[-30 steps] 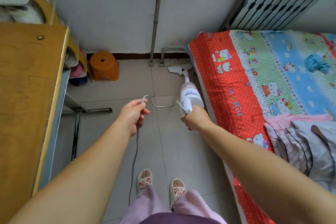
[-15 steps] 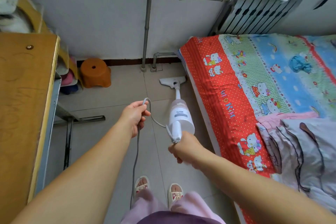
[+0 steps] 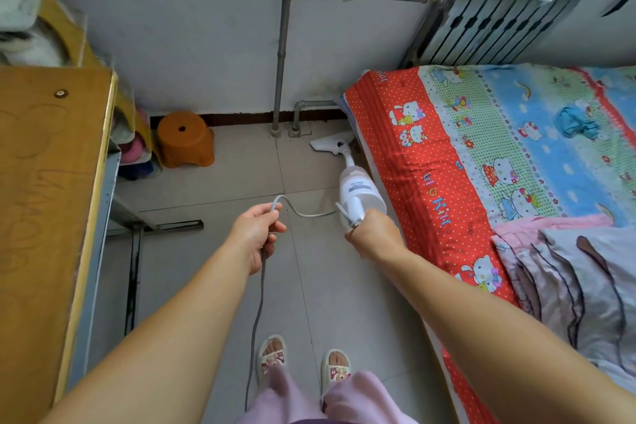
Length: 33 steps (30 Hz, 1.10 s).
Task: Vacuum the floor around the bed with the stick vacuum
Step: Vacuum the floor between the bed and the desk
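A white stick vacuum (image 3: 356,191) leans over the grey tiled floor (image 3: 309,286), close beside the bed (image 3: 481,155) with its red cartoon-print sheet. Its flat floor head (image 3: 330,144) lies on the tiles near the bed's far corner, close to the wall. My right hand (image 3: 373,232) is closed around the vacuum's handle. My left hand (image 3: 258,229) grips the grey power cord (image 3: 258,313), which loops over to the vacuum body and hangs down towards my feet.
A wooden desk (image 3: 44,217) with metal legs fills the left side. An orange plastic stool (image 3: 186,139) stands by the far wall, next to a shoe rack. Pipes (image 3: 280,55) and a radiator (image 3: 488,21) line the wall. A folded quilt (image 3: 578,286) lies on the bed.
My right hand pulled the vacuum back towards me half a second ago and has now pushed it forward again, so the floor head is back by the bed's far corner. My left hand kept the cord.
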Each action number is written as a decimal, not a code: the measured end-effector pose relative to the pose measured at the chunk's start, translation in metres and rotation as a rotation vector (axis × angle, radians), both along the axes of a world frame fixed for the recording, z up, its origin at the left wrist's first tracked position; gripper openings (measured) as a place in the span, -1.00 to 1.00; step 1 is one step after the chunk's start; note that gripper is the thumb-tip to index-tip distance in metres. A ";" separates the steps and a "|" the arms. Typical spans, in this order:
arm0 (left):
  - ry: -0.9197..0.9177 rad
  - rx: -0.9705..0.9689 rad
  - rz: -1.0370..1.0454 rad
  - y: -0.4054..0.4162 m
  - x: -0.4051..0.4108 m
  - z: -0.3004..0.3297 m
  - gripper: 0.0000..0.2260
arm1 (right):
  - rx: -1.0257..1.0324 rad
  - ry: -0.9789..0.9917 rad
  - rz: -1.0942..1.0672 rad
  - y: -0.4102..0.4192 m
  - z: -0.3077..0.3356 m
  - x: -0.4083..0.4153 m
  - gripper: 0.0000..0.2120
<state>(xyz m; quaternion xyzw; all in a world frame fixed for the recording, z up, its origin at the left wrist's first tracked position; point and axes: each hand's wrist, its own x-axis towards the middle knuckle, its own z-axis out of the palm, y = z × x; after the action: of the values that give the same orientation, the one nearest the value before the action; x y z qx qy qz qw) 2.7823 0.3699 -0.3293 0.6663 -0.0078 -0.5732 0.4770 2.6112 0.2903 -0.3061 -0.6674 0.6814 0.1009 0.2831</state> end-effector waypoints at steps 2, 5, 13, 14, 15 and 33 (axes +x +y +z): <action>-0.006 0.006 0.011 0.004 0.004 -0.001 -0.82 | -0.005 -0.005 -0.009 -0.011 -0.003 0.004 -0.81; -0.016 0.009 0.030 0.009 0.012 -0.004 -0.82 | -0.034 0.008 0.007 -0.027 -0.005 0.009 -0.82; -0.019 0.014 0.049 0.013 0.019 -0.007 -0.82 | -0.009 -0.011 0.035 -0.056 -0.004 0.004 -0.78; -0.018 0.015 0.046 0.013 0.019 -0.007 -0.82 | 0.007 -0.038 0.032 -0.057 -0.004 0.000 -0.79; -0.016 0.016 0.045 0.013 0.019 -0.007 -0.81 | 0.025 -0.085 0.020 -0.057 -0.005 -0.003 -0.79; -0.009 0.086 0.030 0.018 -0.013 -0.019 -0.81 | 0.231 -0.596 -0.265 -0.033 -0.027 0.009 -0.80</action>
<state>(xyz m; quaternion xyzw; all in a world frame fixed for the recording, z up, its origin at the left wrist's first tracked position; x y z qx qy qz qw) 2.7696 0.3881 -0.3486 0.6888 0.0245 -0.5626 0.4566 2.6202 0.2574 -0.3335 -0.5365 0.6336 -0.0596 0.5542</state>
